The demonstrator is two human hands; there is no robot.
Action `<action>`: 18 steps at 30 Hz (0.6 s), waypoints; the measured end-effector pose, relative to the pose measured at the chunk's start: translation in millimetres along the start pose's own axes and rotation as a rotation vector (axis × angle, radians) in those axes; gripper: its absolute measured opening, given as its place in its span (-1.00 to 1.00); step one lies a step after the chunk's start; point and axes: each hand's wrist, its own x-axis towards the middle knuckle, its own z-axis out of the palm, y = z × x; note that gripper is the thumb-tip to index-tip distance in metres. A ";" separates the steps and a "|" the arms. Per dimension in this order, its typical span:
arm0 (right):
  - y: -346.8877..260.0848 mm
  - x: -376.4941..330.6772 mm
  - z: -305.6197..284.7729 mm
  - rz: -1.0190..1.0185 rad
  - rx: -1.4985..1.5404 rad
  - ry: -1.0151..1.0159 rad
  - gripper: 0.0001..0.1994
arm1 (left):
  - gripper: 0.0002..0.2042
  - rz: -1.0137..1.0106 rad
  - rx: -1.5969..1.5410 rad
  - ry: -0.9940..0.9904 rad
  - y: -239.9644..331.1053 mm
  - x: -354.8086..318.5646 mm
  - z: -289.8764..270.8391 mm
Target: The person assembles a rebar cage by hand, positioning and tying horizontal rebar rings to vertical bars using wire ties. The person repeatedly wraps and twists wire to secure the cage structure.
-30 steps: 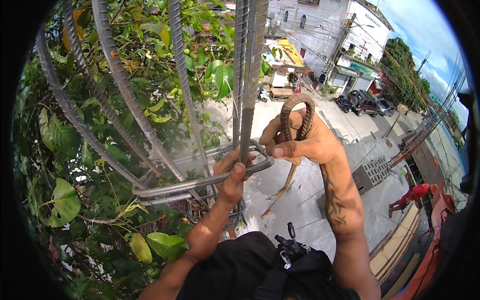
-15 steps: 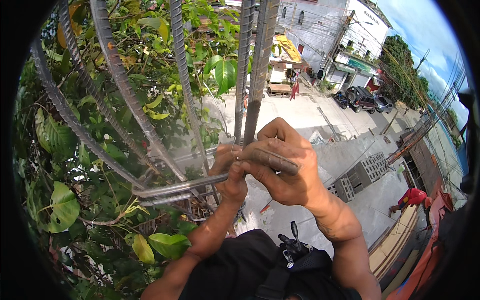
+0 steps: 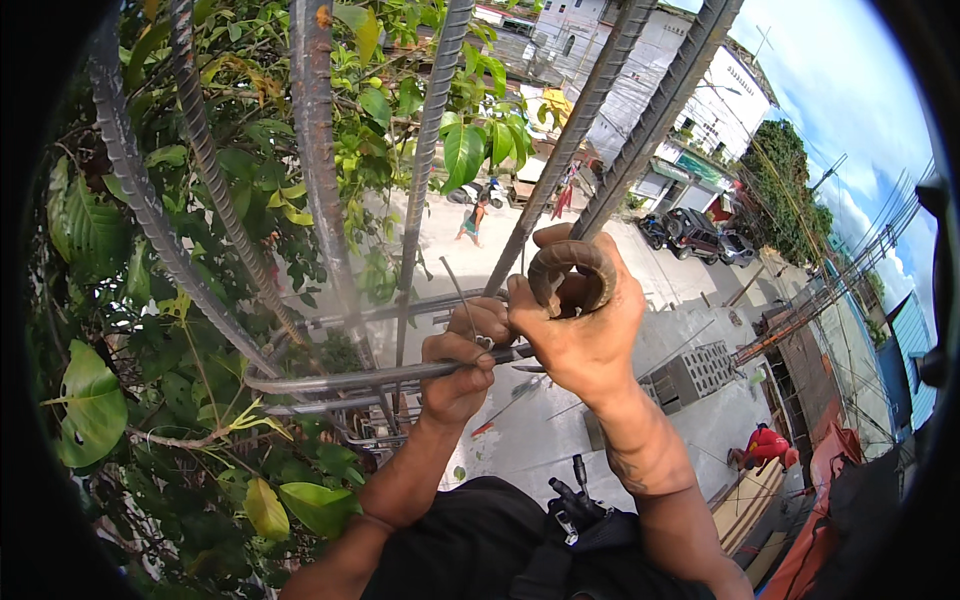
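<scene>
A bent length of ribbed steel bar [image 3: 598,268], curled like a hook, sits in my right hand [image 3: 590,345], whose fingers wrap round it. Left of it, my left hand [image 3: 458,375] pinches a thin tie wire [image 3: 460,290] against a horizontal steel stirrup [image 3: 345,380]. One end of the wire sticks up, and a small twist shows by the fingertips. Behind both hands rise two upright ribbed rebars [image 3: 575,145]. Where the wire wraps round the bars is hidden by my fingers.
More upright rebars [image 3: 318,170] stand at the left, amid leafy branches [image 3: 95,400]. Far below lie a street with a dark car [image 3: 690,232], a walking person [image 3: 474,220], hollow blocks [image 3: 690,375], and a person in red [image 3: 765,445] bending by planks [image 3: 745,505].
My right hand has turned, so the bar's curl now stands upright, and it sits apart from the left fingertips. The wire end now shows plainly. The whole view has tilted.
</scene>
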 end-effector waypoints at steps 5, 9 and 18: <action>0.8 12.6 -2.1 -0.088 0.125 -0.131 -0.55 | -0.84 -0.016 0.056 0.022 -1.3 -3.3 -2.8; 3.3 20.2 -7.1 0.047 0.289 -0.214 -0.59 | -0.82 -0.042 0.060 -0.033 0.5 -2.7 -8.6; 12.3 54.9 -45.6 -0.233 -0.018 -0.472 -0.72 | -0.82 0.008 0.068 0.027 -6.6 -1.3 -3.5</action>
